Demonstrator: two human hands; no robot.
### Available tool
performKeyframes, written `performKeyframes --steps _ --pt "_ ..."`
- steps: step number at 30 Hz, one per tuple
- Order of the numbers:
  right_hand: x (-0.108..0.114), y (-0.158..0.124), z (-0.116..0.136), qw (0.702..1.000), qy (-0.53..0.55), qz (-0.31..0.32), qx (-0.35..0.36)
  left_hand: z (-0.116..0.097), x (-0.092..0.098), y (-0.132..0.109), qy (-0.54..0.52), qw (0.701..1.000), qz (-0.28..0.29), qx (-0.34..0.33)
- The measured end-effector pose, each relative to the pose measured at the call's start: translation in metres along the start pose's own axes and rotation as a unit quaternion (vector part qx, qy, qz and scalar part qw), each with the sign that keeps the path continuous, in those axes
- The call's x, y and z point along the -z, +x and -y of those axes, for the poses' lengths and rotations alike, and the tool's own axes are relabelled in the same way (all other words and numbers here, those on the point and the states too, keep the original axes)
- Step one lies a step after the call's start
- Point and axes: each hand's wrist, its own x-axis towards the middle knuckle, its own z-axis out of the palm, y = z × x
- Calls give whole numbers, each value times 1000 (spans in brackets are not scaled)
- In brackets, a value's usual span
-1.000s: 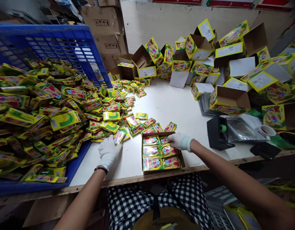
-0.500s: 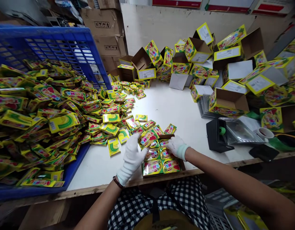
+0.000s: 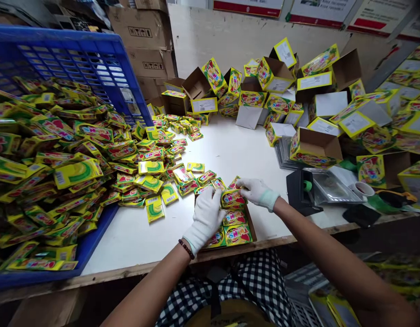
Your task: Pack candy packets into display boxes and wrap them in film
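Observation:
A shallow open carton (image 3: 251,227) stands at the table's front edge, with small yellow fruit-print boxes (image 3: 237,235) in rows inside it. My left hand (image 3: 206,217), in a white glove, is curled over the carton's left side and covers part of it. Its thumb and fingers close on the left end of a small yellow box (image 3: 232,198) at the carton's far end. My right hand (image 3: 257,190), also gloved, is pinched at a small yellow box (image 3: 234,182) just beyond; its fingertips come close to the first box's right end.
A blue crate (image 3: 128,77) on the left spills a heap of small yellow boxes (image 3: 151,167) onto the table (image 3: 223,150). Bigger printed cartons (image 3: 315,147) are piled at the back right. A black tape dispenser (image 3: 300,193), clear plastic trays (image 3: 339,186) and a cup (image 3: 363,188) stand to the right.
My left hand has moved right over the carton with the small yellow box. My right hand has left the carton's far right rim for the loose box beyond. The view has shifted slightly.

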Motion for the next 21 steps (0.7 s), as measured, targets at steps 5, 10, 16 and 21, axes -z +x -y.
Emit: performKeyframes --steps 5,10,16,21 --pt "-15 6 -20 998 -18 8 -65 -1 -13 -30 3 990 124 -65" --pt "-17 1 -19 1000 -3 8 -9 -2 -14 -40 11 983 162 -84" --pt "-34 -3 -1 991 -132 17 -32 -8 -11 -40 35 984 163 -68" --pt "-40 8 -22 994 -107 -3 16 -16 -22 -14 -5 987 97 -128"
